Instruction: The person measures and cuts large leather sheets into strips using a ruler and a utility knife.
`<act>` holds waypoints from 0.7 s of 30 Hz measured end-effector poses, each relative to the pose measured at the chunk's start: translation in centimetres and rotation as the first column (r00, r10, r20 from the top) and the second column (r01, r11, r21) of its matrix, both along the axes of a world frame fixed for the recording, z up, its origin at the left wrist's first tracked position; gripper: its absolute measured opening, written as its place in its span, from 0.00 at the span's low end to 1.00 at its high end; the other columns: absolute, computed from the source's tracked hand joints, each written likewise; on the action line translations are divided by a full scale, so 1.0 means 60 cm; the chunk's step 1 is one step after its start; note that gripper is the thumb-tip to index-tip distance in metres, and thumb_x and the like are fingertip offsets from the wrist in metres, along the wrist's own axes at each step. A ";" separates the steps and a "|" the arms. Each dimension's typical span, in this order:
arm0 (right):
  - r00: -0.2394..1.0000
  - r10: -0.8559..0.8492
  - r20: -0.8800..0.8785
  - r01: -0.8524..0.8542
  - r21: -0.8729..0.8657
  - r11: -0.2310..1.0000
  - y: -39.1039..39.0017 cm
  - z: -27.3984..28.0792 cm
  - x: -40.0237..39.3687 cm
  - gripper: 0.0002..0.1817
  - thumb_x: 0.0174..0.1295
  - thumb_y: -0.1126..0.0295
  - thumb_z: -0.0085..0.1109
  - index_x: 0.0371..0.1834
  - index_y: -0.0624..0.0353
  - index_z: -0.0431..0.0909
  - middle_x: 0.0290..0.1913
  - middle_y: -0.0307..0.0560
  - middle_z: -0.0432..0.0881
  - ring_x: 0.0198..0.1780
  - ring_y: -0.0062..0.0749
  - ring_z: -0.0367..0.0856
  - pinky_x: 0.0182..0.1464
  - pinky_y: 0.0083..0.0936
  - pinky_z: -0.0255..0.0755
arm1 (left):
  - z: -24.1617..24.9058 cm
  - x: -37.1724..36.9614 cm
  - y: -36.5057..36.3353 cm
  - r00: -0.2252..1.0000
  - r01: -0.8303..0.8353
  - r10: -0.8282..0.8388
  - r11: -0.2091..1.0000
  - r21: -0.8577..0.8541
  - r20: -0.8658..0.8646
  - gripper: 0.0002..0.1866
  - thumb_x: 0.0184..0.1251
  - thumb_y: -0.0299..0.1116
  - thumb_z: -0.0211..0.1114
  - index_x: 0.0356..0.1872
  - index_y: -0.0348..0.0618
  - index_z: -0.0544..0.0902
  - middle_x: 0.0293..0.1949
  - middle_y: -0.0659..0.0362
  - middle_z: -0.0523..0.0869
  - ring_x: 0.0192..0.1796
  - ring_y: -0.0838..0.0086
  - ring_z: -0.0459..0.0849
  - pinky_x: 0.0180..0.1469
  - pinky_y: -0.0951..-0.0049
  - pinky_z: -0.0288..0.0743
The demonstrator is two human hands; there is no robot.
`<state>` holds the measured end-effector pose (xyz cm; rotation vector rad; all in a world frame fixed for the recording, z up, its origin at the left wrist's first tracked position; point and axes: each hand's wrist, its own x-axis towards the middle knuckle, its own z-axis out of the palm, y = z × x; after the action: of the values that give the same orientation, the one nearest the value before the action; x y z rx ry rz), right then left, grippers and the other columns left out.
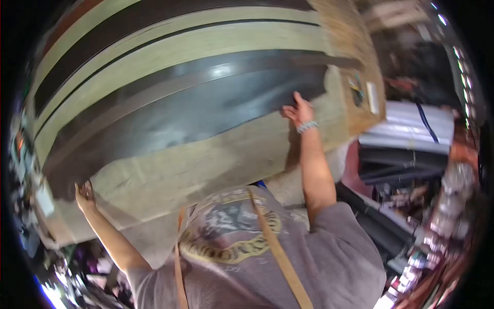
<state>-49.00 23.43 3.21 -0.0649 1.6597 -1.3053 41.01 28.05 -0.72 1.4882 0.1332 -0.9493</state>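
Note:
A large dark leather-like sheet [206,110] with an uneven near edge lies across the pale table [206,162]. A long brown strip [149,95] runs along its far side. At the sheet's left end, my left hand [85,195] touches the near edge, with the fingers partly hidden and their grip unclear. Near the right part of the same edge is my right hand [299,110], its thumb and fingers apart, with nothing seen between them. More dark strips [110,31] lie farther back on the table.
Small tools [356,90] and a white block [372,98] rest at the table's right end. Beyond are stacked silvery and black rolls or sheets [406,129], with dark rolls [378,221] lower right. Another white object [44,202] sits at the left edge.

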 end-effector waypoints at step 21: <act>0.970 0.238 -0.052 -0.234 0.066 0.970 -0.012 0.023 -0.202 0.20 0.72 0.62 0.66 0.34 0.70 0.70 0.30 0.61 0.82 0.25 0.48 0.89 0.18 0.33 0.83 | 0.057 -0.620 -0.030 0.944 0.187 -0.224 0.968 0.169 0.242 0.15 0.64 0.31 0.77 0.33 0.35 0.78 0.24 0.55 0.82 0.21 0.68 0.83 0.25 0.69 0.87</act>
<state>-61.10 22.73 4.62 -0.2609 1.6833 -1.0826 3.79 26.25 2.71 1.7728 -0.1508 -0.9154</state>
